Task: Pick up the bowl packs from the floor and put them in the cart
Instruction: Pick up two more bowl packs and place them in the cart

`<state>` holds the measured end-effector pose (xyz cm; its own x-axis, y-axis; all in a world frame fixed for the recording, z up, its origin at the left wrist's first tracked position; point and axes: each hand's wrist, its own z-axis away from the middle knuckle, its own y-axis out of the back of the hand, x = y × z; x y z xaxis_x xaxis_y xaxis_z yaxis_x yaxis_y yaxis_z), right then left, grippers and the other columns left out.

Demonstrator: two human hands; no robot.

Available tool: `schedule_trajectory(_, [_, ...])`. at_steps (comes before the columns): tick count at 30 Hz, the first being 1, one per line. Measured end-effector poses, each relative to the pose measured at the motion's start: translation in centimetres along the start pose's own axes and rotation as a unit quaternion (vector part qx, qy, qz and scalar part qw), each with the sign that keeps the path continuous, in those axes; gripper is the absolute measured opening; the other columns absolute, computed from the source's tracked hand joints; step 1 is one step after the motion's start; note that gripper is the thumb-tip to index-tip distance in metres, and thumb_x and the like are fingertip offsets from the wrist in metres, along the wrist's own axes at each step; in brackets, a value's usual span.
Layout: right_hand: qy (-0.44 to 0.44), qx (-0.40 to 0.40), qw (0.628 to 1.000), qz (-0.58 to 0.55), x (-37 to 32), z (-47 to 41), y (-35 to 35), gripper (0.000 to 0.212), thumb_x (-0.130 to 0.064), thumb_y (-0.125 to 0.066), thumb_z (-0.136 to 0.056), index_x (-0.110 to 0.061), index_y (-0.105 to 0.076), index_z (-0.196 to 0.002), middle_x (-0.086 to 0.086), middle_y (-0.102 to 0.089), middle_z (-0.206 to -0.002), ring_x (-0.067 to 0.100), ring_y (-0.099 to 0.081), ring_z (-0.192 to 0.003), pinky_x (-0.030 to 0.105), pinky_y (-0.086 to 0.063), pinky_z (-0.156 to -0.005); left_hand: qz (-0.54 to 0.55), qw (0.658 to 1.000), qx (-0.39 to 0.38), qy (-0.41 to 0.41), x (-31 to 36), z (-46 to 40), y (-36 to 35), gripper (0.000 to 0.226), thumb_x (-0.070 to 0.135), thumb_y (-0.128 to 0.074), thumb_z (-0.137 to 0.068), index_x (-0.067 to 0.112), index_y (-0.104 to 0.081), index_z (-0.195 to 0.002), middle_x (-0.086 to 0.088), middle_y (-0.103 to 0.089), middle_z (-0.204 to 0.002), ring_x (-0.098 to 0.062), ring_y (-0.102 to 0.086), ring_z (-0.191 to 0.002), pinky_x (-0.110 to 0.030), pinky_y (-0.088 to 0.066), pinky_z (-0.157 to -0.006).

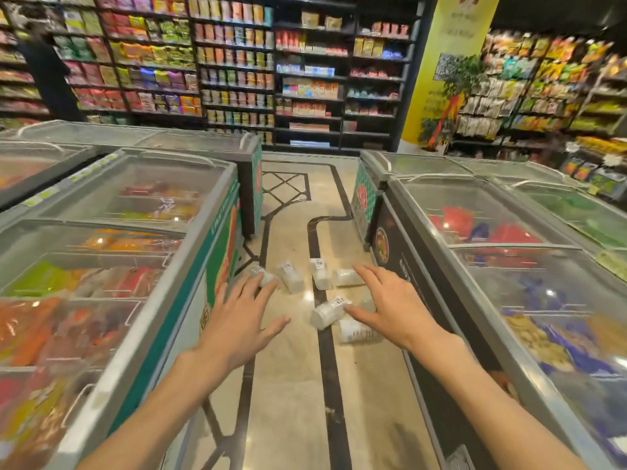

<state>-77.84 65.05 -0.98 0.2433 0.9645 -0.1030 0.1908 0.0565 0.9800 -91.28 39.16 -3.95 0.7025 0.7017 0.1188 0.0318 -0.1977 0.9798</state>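
Left hand (242, 317): reaching forward, palm down, fingers spread, holding nothing
Right hand (390, 305): reaching likewise, empty
Bowl packs (327, 312): lying scattered on the floor (288, 385) beneath both hands, between the freezers (509, 266)

The floor (295, 385) forms a narrow aisle, walled by the left freezer (190, 300) and right freezer (424, 300). Near floor is bare. Further on, packs (291, 276) lie scattered edge to edge, with small gaps between them. Beyond them the aisle runs open to the shelves (305, 79).

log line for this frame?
phase: reaching | left hand: open, empty | right hand: open, empty | bowl packs: on floor | cart: not in view
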Motion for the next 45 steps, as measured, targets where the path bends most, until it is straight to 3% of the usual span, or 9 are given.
schedule_trajectory(3, [-0.003, -0.003, 1.000, -0.005, 1.2, -9.1, -3.1, 0.091, -0.079, -0.036, -0.086, -0.029, -0.026, -0.160, 0.003, -0.039, -0.161, 0.025, -0.038, -0.146, 0.049, -0.036, -0.117, 0.003, 1.000, -0.012, 0.022, -3.7, -8.3, -2.5, 0.097, 0.083, -0.003, -0.079, 0.034, -0.015, -0.162, 0.000, -0.010, -0.171, -0.023, -0.002, -0.157, -0.053, -0.006, -0.127])
schedule_trajectory(7, [-0.002, 0.004, 1.000, -0.004, 3.5, -22.1, -8.0, 0.088, -0.073, -0.050, -0.091, -0.028, -0.023, -0.161, 0.006, -0.035, -0.163, 0.028, -0.036, -0.147, 0.051, -0.032, -0.118, 0.003, 0.998, -0.029, 0.064, -8.9, -19.4, -6.5, 0.088, 0.080, -0.018, -0.087, 0.034, -0.011, -0.162, 0.000, -0.007, -0.171, -0.024, 0.000, -0.157, -0.051, -0.001, -0.126])
schedule_trajectory(11, [-0.003, -0.007, 1.000, -0.013, 4.6, -35.2, -11.5, 0.090, -0.073, -0.052, -0.091, -0.027, -0.020, -0.162, 0.009, -0.035, -0.162, 0.029, -0.034, -0.148, 0.051, -0.030, -0.119, 0.021, 0.993, -0.047, 0.111, -14.3, -29.9, -8.8, 0.082, 0.074, -0.031, -0.095, 0.033, -0.007, -0.162, -0.002, -0.005, -0.171, -0.027, 0.003, -0.157, -0.056, -0.003, -0.126])
schedule_trajectory(19, [0.026, -0.039, 0.999, -0.012, 4.5, -58.6, -15.2, 0.092, -0.072, -0.052, -0.092, -0.030, -0.013, -0.164, 0.008, -0.023, -0.169, 0.028, -0.023, -0.155, 0.055, -0.025, -0.122, 0.031, 0.986, -0.070, 0.150, -25.4, -49.2, -11.9, 0.085, 0.076, -0.028, -0.095, 0.032, -0.003, -0.163, -0.003, 0.000, -0.171, -0.029, 0.004, -0.157, -0.057, -0.002, -0.125])
schedule_trajectory(25, [0.024, -0.065, 0.998, -0.008, 5.6, -74.6, -22.5, 0.095, -0.073, -0.051, -0.092, -0.030, -0.009, -0.165, 0.008, -0.013, -0.172, 0.028, -0.016, -0.157, 0.055, -0.021, -0.124, 0.022, 0.988, -0.054, 0.143, -33.4, -63.9, -18.3, 0.084, 0.078, -0.022, -0.095, 0.032, -0.005, -0.163, -0.003, -0.002, -0.171, -0.029, 0.005, -0.157, -0.054, 0.000, -0.126])
schedule_trajectory(28, [0.010, -0.079, 0.997, -0.022, 6.7, -82.3, -26.3, 0.094, -0.072, -0.054, -0.091, -0.029, -0.012, -0.164, 0.011, -0.016, -0.171, 0.031, -0.019, -0.156, 0.056, -0.022, -0.123, 0.043, 0.984, -0.085, 0.153, -37.3, -71.5, -21.5, 0.087, 0.081, -0.019, -0.091, 0.032, -0.007, -0.162, -0.005, -0.003, -0.171, -0.029, 0.005, -0.157, -0.056, -0.004, -0.126])
schedule_trajectory(37, [-0.020, -0.145, 0.989, -0.032, 13.5, -100.6, -36.1, 0.091, -0.071, -0.050, -0.092, -0.028, -0.015, -0.164, 0.014, -0.022, -0.168, 0.031, -0.021, -0.155, 0.055, -0.024, -0.123, 0.066, 0.968, -0.184, 0.158, -43.9, -90.2, -30.3, 0.083, 0.073, -0.030, -0.097, 0.029, -0.007, -0.163, -0.006, -0.002, -0.171, -0.031, 0.001, -0.157, -0.052, 0.000, -0.125])
schedule_trajectory(42, [-0.044, -0.204, 0.976, -0.057, 18.8, -109.3, -44.1, 0.091, -0.074, -0.047, -0.094, -0.034, -0.004, -0.164, 0.006, -0.010, -0.172, 0.029, -0.013, -0.157, 0.054, -0.016, -0.126, 0.060, 0.958, -0.210, 0.187, -45.9, -98.9, -39.3, 0.085, 0.077, -0.026, -0.094, 0.033, -0.002, -0.162, -0.004, 0.001, -0.171, -0.029, 0.001, -0.157, -0.053, -0.005, -0.125])
schedule_trajectory(45, [-0.051, -0.213, 0.973, -0.072, 21.4, -113.9, -50.7, 0.095, -0.082, -0.036, -0.088, -0.028, -0.017, -0.164, 0.010, -0.025, -0.168, 0.032, -0.027, -0.153, 0.059, -0.028, -0.120, 0.078, 0.941, -0.231, 0.235, -46.5, -103.8, -45.3, 0.084, 0.074, -0.029, -0.096, 0.031, -0.001, -0.163, -0.005, 0.002, -0.171, -0.030, -0.003, -0.157, -0.054, -0.010, -0.125])
